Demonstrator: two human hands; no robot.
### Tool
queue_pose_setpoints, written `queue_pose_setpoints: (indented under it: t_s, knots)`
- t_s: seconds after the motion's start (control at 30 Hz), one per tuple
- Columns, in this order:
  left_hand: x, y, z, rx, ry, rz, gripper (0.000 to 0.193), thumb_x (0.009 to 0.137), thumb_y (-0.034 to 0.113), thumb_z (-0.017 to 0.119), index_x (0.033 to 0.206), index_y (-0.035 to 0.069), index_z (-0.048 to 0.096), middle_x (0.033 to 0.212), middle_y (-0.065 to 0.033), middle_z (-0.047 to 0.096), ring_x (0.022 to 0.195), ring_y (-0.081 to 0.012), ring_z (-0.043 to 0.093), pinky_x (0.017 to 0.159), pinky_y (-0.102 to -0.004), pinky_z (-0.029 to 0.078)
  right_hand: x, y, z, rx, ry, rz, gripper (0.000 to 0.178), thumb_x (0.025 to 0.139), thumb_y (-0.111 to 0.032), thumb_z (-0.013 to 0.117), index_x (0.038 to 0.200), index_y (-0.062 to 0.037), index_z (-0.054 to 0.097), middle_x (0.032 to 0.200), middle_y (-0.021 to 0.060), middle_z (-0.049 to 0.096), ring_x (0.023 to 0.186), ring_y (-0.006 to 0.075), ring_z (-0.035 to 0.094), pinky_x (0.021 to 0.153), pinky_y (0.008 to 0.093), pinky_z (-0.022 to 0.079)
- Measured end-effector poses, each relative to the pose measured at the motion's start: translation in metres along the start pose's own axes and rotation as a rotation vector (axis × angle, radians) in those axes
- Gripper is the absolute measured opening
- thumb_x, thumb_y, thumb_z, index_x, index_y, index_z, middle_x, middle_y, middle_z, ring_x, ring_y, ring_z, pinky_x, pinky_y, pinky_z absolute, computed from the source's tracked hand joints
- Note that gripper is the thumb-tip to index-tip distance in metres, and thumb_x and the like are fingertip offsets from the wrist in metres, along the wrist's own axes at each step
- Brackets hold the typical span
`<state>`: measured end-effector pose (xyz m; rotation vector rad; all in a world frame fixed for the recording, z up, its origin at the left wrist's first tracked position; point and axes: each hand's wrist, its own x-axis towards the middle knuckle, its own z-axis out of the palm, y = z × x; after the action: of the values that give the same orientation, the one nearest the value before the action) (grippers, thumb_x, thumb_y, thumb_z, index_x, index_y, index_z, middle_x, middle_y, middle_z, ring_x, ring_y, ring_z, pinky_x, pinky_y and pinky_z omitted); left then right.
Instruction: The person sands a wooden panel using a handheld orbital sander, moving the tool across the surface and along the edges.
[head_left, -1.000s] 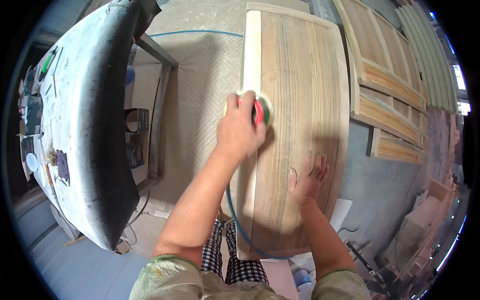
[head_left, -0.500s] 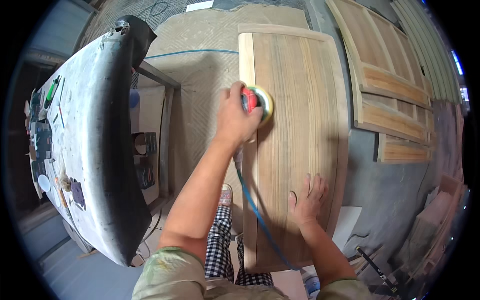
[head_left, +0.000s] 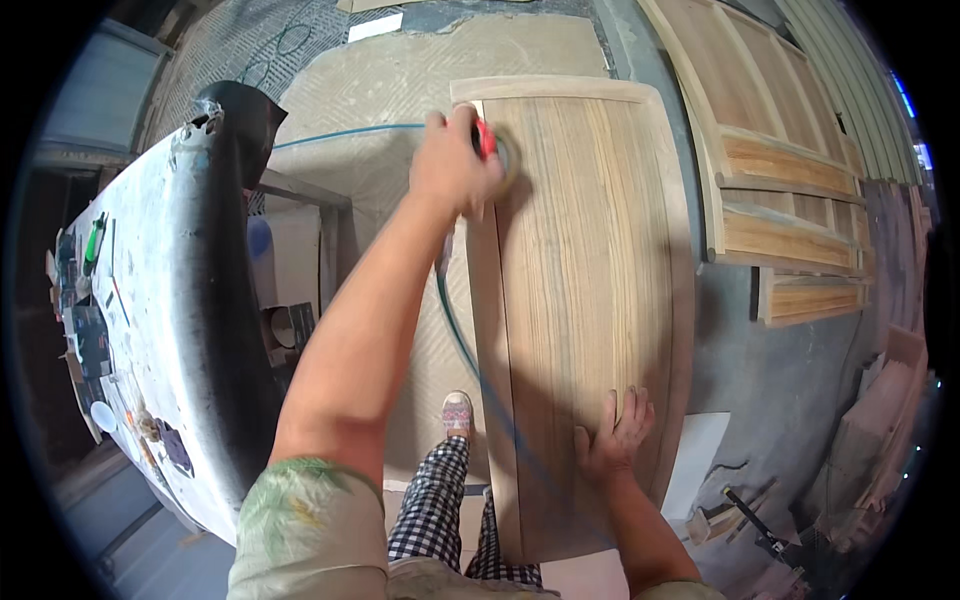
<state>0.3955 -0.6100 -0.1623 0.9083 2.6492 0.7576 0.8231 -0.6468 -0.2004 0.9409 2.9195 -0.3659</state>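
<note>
reaching along wooden panel [head_left: 580, 270], set lengthwise, likely for access; bracing, seemingly, with right grip [head_left: 615, 438] spread flat on near half; with left grip [head_left: 450, 165], wrapping over red-topped sander [head_left: 486, 138] at panel's far left edge, probably for control.

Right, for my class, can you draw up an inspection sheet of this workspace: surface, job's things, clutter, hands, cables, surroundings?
Surface: wooden panel with striped grain.
Job's things: red sander at the panel's far left part, partly hidden and blurred.
Clutter: green-handled tool and dark scrap on the side table.
Hands: left hand grips the sander; right hand rests on the panel.
Cables: dark blue hose crosses the panel's left edge; blue line on the floor.
Surroundings: wooden frames on the right.
</note>
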Motion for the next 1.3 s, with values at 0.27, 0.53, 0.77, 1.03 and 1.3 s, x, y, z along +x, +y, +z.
queue_pose_setpoints:
  t_s: [0.27,0.53,0.77,1.03,1.3]
  knots:
    - [-0.138,0.006,0.02,0.015,-0.143,0.132,0.055,0.072,0.017,0.064,0.123,0.011,0.047,0.116,-0.0234,0.047,0.092,-0.043,0.059,0.077,-0.0488,0.052,0.002,0.006,0.011,-0.027,0.052,-0.001,0.071,0.076,-0.038,0.061,0.13,0.0032,0.041,0.135,0.0289,0.035,0.129,0.0498,0.027,0.105,0.0622,0.019]
    - [-0.171,-0.037,-0.002,-0.315,-0.024,0.082,0.052,0.073,0.014,0.067,0.12,0.011,0.045,0.103,-0.0173,0.052,0.075,-0.0307,0.06,0.064,-0.0374,0.053,-0.002,-0.001,0.01,0.008,0.029,-0.013,0.071,0.076,-0.041,0.059,0.13,0.0017,0.042,0.133,0.0274,0.036,0.126,0.0476,0.029,0.104,0.062,0.021]
    - [-0.199,-0.056,0.018,-0.844,0.01,-0.355,0.05,0.075,0.016,0.068,0.118,0.008,0.043,0.094,-0.0124,0.055,0.07,-0.0244,0.059,0.064,-0.035,0.053,0.004,0.003,0.01,-0.048,0.068,-0.041,0.075,0.073,-0.036,0.065,0.134,-0.0014,0.037,0.135,0.0254,0.032,0.13,0.0463,0.024,0.105,0.0622,0.019]
    - [-0.323,-0.026,0.022,-0.424,0.077,0.048,0.055,0.071,0.014,0.07,0.12,0.004,0.046,0.103,-0.0149,0.053,0.09,-0.0276,0.057,0.081,-0.0354,0.049,0.004,0.006,0.019,-0.119,0.151,-0.057,0.069,0.079,-0.035,0.064,0.134,-0.0012,0.039,0.138,0.0232,0.031,0.133,0.0433,0.022,0.107,0.0578,0.02]
    - [-0.446,-0.018,0.033,-0.483,0.033,-0.121,0.062,0.066,0.016,0.076,0.119,0.001,0.046,0.112,-0.0116,0.047,0.104,-0.0212,0.048,0.095,-0.0342,0.039,0.011,0.014,0.037,-0.148,0.235,-0.095,0.068,0.083,-0.038,0.059,0.138,-0.0026,0.037,0.14,0.0244,0.033,0.131,0.043,0.027,0.107,0.0556,0.019]
